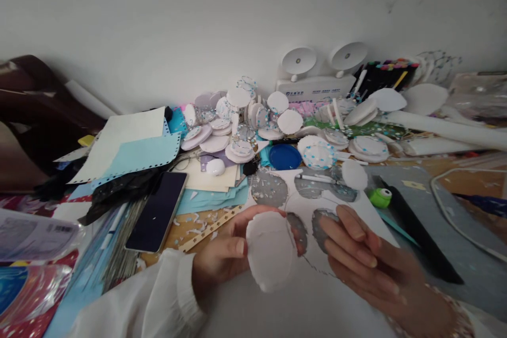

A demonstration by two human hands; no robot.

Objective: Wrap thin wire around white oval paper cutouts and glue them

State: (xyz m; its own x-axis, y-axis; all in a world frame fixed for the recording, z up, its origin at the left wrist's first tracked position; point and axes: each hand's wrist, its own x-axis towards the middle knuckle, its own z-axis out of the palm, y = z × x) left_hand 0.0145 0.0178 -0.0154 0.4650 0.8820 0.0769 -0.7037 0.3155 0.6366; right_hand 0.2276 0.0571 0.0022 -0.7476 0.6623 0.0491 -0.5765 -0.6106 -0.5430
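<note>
My left hand (222,253) pinches a white foam disc (270,251) between thumb and fingers, holding it upright over a white sheet (317,206) marked with grey circles. My right hand (368,264) hovers just to the right of the disc, palm up, fingers loosely curled and stretched toward it, with nothing visible in it. A white sleeve covers my left forearm.
A dark phone (157,212) lies left of the hands. Behind them sit a heap of white discs (237,127), a blue lid (284,156), a green punch (380,197), a black ruler-like strip (420,232), coloured paper sheets (138,150), markers (390,71) and a white device (317,84) against the wall.
</note>
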